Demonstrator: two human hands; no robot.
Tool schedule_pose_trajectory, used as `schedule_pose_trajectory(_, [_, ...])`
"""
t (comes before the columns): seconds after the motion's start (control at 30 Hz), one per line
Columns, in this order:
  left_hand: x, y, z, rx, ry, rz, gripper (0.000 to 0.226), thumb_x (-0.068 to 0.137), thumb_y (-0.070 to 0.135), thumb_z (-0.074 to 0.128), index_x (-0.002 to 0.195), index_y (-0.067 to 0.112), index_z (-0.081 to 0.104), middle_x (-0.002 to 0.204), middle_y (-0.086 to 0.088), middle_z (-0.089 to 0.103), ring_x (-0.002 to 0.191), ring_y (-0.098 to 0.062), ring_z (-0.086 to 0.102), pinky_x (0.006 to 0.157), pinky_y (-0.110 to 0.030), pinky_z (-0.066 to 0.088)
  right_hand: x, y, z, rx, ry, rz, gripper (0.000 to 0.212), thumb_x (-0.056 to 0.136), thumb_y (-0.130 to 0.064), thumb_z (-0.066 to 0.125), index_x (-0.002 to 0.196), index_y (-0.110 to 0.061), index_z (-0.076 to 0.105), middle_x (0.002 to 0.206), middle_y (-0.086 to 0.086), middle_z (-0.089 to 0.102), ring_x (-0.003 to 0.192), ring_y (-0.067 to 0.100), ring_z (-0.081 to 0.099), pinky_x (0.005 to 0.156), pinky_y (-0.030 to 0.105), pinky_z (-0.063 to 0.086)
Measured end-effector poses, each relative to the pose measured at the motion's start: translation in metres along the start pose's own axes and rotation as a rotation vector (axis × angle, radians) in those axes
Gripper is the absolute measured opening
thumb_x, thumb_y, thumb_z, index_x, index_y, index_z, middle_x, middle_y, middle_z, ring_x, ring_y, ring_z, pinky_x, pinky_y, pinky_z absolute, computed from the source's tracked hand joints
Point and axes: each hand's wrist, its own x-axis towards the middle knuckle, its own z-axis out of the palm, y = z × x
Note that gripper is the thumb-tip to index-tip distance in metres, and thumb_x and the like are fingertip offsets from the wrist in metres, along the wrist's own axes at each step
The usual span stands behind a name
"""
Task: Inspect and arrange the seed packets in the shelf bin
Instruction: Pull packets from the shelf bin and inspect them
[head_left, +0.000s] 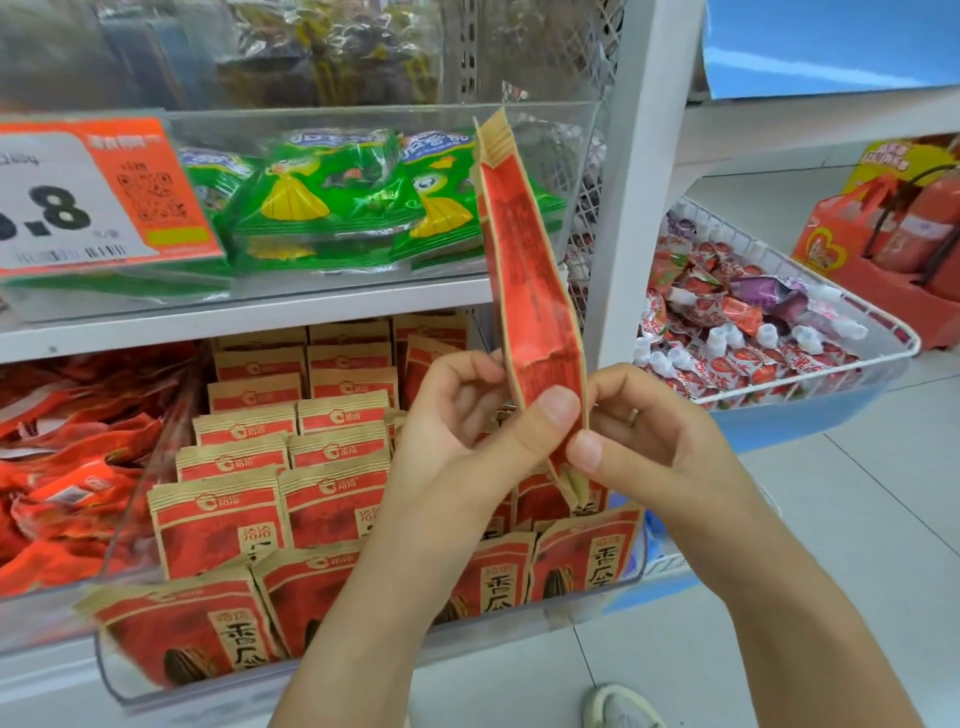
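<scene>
**Operator:** Report the state of both hands and the item held.

**Inspector:** The left hand (470, 415) and the right hand (641, 431) both pinch one seed packet (530, 270) near its lower end. The left thumb presses its red printed face; the right thumb and fingers close on the edge beside it. The packet stands nearly upright, turned edge-on to the camera, its crimped top tilted slightly left.

**Operator:** Position relative to the shelf bin?

**Inspector:** The held packet is above the clear shelf bin (587, 597), over its right half, and apart from the contents. Its lower tip hangs just above the stacked packets (291, 467), which stand in rows inside the bin, fronts facing outward, the front row leaning forward.

**Operator:** Surroundings, referenced to the bin?

**Inspector:** Directly above the bin sits a clear tray of green snack bags (332, 202), with an orange price tag (104, 192) on its front left. Left of the bin lies a heap of red wrappers (67, 467). Right of the bin, past the white upright (634, 208), a wire basket (904, 338) holds small red-and-white pouches. A shoe (618, 706) shows on the floor below the bin.
</scene>
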Motion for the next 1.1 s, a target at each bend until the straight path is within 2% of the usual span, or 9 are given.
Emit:
schedule_pose_trajectory(0.1, [0.001, 0.000, -0.002, 0.020, 0.018, -0.004, 0.093, 0.051, 0.062, 0.085, 0.117, 0.003, 0.054, 0.111, -0.008, 0.071, 0.112, -0.027, 0.064, 0.096, -0.040, 0.051, 0.000, 0.002, -0.006, -0.072, -0.053, 0.022, 0.046, 0.058, -0.025, 0.080, 0.094, -0.008, 0.057, 0.099, -0.018, 0.071, 0.092, 0.006, 0.069, 0.083, 0.017, 0.050])
schedule_pose_trajectory(0.2, [0.002, 0.000, -0.004, 0.028, 0.006, -0.027, 0.098, 0.048, 0.065, 0.085, 0.117, 0.002, 0.055, 0.111, -0.010, 0.071, 0.110, -0.028, 0.065, 0.096, -0.039, 0.051, 0.000, 0.007, -0.010, -0.089, -0.063, 0.014, 0.042, 0.058, -0.021, 0.082, 0.092, -0.011, 0.060, 0.108, -0.014, 0.070, 0.101, 0.011, 0.068, 0.090, 0.022, 0.050])
schedule_pose_trajectory(0.27, [0.003, -0.001, -0.005, 0.069, -0.017, -0.043, 0.084, 0.054, 0.053, 0.087, 0.115, 0.004, 0.057, 0.113, -0.014, 0.069, 0.110, -0.031, 0.064, 0.097, -0.043, 0.052, -0.001, 0.008, -0.012, -0.052, -0.074, 0.009, 0.034, 0.059, -0.019, 0.081, 0.088, -0.017, 0.063, 0.107, -0.013, 0.070, 0.098, 0.010, 0.068, 0.088, 0.021, 0.050])
schedule_pose_trajectory(0.37, [0.003, -0.002, -0.005, 0.125, -0.030, -0.059, 0.053, 0.066, 0.038, 0.068, 0.112, 0.012, 0.061, 0.114, -0.016, 0.068, 0.109, -0.035, 0.064, 0.098, -0.054, 0.050, -0.001, 0.007, -0.016, -0.010, -0.071, 0.020, 0.026, 0.061, -0.019, 0.080, 0.083, -0.024, 0.068, 0.107, -0.010, 0.070, 0.094, 0.013, 0.070, 0.084, 0.023, 0.052])
schedule_pose_trajectory(0.53, [0.003, 0.000, -0.003, 0.094, -0.042, -0.078, 0.089, 0.047, 0.069, 0.081, 0.115, 0.015, 0.063, 0.116, -0.011, 0.069, 0.111, -0.032, 0.064, 0.098, -0.053, 0.049, -0.002, 0.005, -0.018, -0.025, -0.080, -0.001, 0.014, 0.069, -0.022, 0.075, 0.082, -0.026, 0.070, 0.113, -0.007, 0.069, 0.097, 0.014, 0.069, 0.082, 0.023, 0.053])
schedule_pose_trajectory(0.63, [0.003, 0.002, -0.002, 0.013, -0.048, -0.062, 0.096, 0.052, 0.066, 0.081, 0.121, 0.005, 0.059, 0.118, -0.016, 0.068, 0.114, -0.036, 0.062, 0.103, -0.055, 0.045, -0.003, 0.006, -0.019, -0.041, -0.068, -0.018, 0.010, 0.072, -0.022, 0.074, 0.082, -0.024, 0.072, 0.112, -0.008, 0.070, 0.097, 0.012, 0.069, 0.080, 0.023, 0.053])
schedule_pose_trajectory(0.77, [0.002, 0.001, 0.000, -0.044, -0.045, -0.052, 0.096, 0.053, 0.060, 0.085, 0.121, -0.001, 0.056, 0.116, -0.018, 0.068, 0.114, -0.038, 0.062, 0.104, -0.053, 0.046, -0.004, 0.007, -0.021, -0.106, -0.048, -0.013, 0.019, 0.068, -0.028, 0.080, 0.084, -0.024, 0.070, 0.114, -0.008, 0.070, 0.100, 0.015, 0.070, 0.086, 0.024, 0.053])
schedule_pose_trajectory(1.03, [0.001, 0.002, 0.004, -0.059, -0.028, -0.054, 0.083, 0.056, 0.058, 0.084, 0.115, 0.006, 0.058, 0.110, -0.012, 0.070, 0.103, -0.024, 0.066, 0.089, -0.034, 0.054, -0.004, 0.007, -0.026, -0.198, -0.084, 0.037, 0.044, 0.059, -0.028, 0.083, 0.097, -0.023, 0.060, 0.111, -0.015, 0.068, 0.106, 0.013, 0.067, 0.095, 0.029, 0.051])
schedule_pose_trajectory(1.1, [0.001, 0.005, 0.003, -0.078, -0.050, -0.067, 0.082, 0.061, 0.056, 0.082, 0.122, 0.007, 0.057, 0.113, -0.010, 0.071, 0.104, -0.030, 0.067, 0.088, -0.039, 0.055, -0.004, 0.004, -0.026, -0.132, -0.062, 0.019, 0.053, 0.055, -0.035, 0.088, 0.101, -0.029, 0.061, 0.111, -0.012, 0.069, 0.104, 0.014, 0.068, 0.092, 0.027, 0.051])
